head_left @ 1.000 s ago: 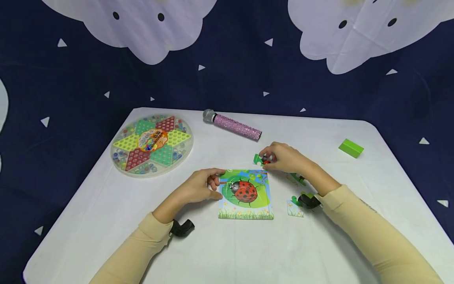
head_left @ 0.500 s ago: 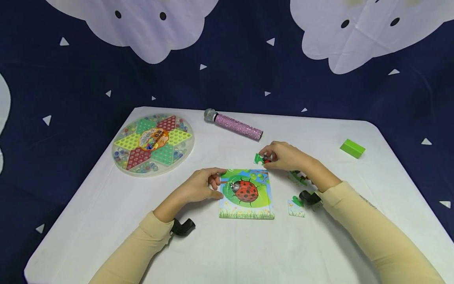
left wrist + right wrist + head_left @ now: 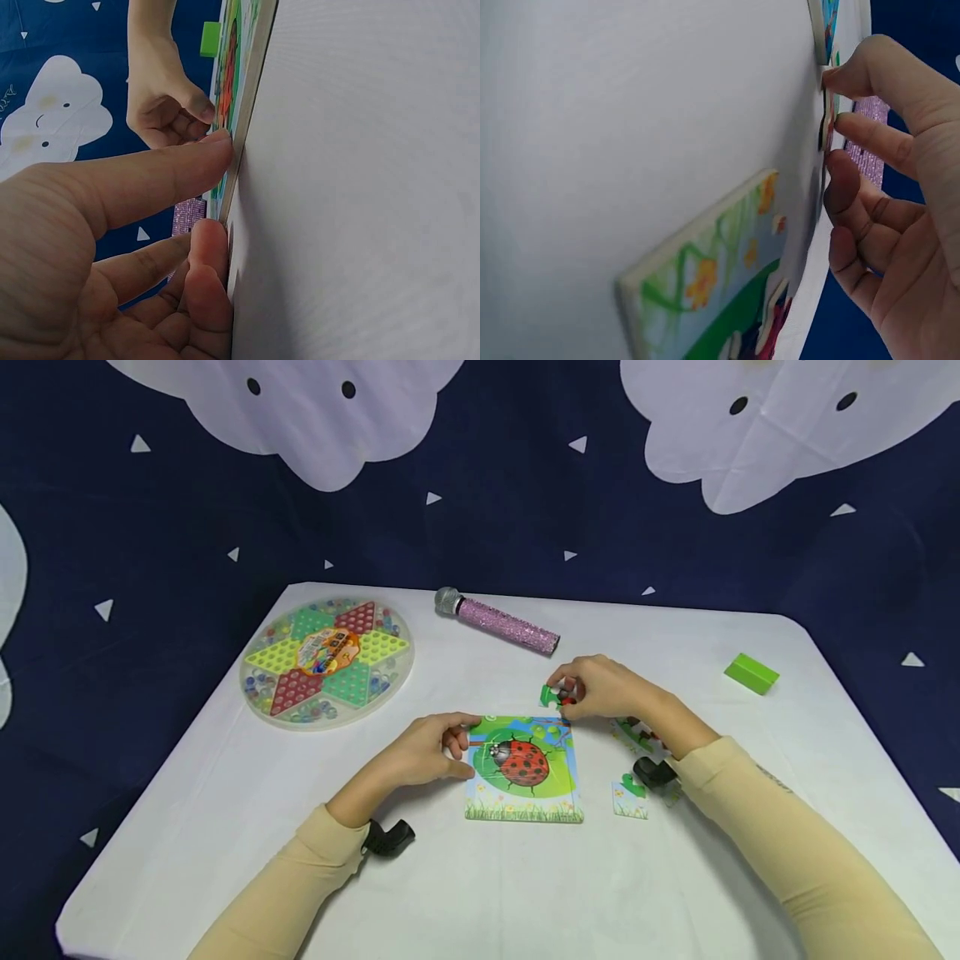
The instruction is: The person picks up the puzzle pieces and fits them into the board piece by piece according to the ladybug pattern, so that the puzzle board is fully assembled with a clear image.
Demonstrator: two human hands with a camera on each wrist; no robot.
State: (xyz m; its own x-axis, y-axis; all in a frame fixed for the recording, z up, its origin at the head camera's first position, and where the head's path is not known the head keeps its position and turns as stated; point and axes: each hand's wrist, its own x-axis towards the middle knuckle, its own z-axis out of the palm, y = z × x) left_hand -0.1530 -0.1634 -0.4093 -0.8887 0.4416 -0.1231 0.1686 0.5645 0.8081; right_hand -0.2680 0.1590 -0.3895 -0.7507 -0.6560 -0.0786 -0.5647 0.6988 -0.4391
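A square ladybug picture puzzle [image 3: 522, 768] lies flat on the white table, its flowered grass edge toward me. My left hand [image 3: 427, 752] holds it by its upper left corner, thumb on the left side and index finger at the top edge. In the left wrist view the thumb [image 3: 172, 176] lies against the board's rim while other fingers curl beside it. Just beyond the upper right corner, my right hand [image 3: 607, 685] pinches a green and red puzzle piece [image 3: 549, 697] between thumb and fingers, low over the table. Fingers cover part of that piece.
More loose puzzle pieces [image 3: 629, 799] lie under the right forearm, partly hidden by the wrist camera. A Chinese checkers set [image 3: 360, 685] with marbles stands far left. Behind the puzzle rests a pink glittery microphone [image 3: 506, 625]; a green block [image 3: 752, 674] is far right.
The whole view has shifted slightly. Both hands keep their places at the puzzle and the piece, with hardly any movement of the right fingers.
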